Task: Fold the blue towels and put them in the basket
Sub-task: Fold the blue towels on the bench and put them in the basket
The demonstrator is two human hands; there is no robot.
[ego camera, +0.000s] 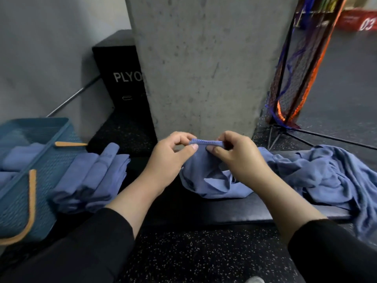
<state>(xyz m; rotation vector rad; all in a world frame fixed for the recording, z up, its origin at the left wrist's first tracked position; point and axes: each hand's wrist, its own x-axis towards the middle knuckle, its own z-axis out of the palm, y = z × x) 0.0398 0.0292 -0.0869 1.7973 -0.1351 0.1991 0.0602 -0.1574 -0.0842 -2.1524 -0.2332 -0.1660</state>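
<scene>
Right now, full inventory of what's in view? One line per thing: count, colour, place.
held towel: 1, blue, centre, hemmed edge raised off the bench
unfolded towels: heap, count unclear, blue, right end of bench
folded towels: stack, count unclear, blue, beside the basket
basket: 1, teal mesh, tan handles, far left; blue towels inside
bench: 1, dark padded, under the towels
box: 1, black, lettered PLYO, behind left
pillar: 1, grey concrete, straight ahead
net frame: 1, orange and black, upper right
red box: 1, marked 03, far upper right
floor: black, speckled
left hand: pinches the towel's hem
right hand: pinches the same hem
</scene>
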